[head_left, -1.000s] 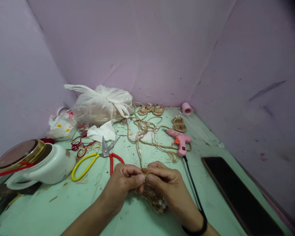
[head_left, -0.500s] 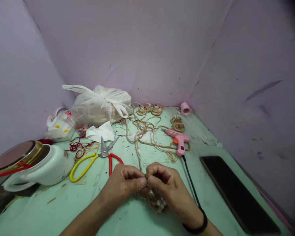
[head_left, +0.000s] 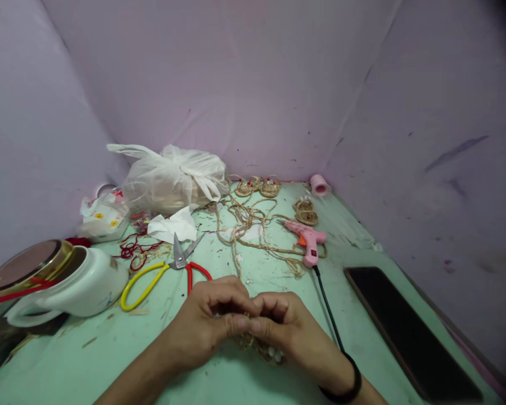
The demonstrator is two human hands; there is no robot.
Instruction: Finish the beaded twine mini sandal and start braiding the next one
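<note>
My left hand [head_left: 211, 318] and my right hand [head_left: 287, 326] meet at the front middle of the table, thumbs and fingertips pinched together. Between and below them is a small jute rope piece [head_left: 274, 355] with white beads on its near side. The fingers hide most of it, so its full shape cannot be made out. A jute cord [head_left: 236, 260] runs from behind the hands up to a loose tangle of rope. Left of my left hand, scissors [head_left: 179, 260] with one yellow and one red handle lie spread apart.
A pink glue gun [head_left: 310, 242], its cable, and a black phone [head_left: 405, 332] lie to the right. Small jute sandals [head_left: 306, 212] rest farther back. A white teapot-like vessel [head_left: 96, 284], tissue [head_left: 175, 226] and tied plastic bag [head_left: 177, 177] occupy the left.
My hands have drawn closer, with the thumb tips now meeting. The right hand has shifted slightly down, and the jute piece shows less between the fingers.
</note>
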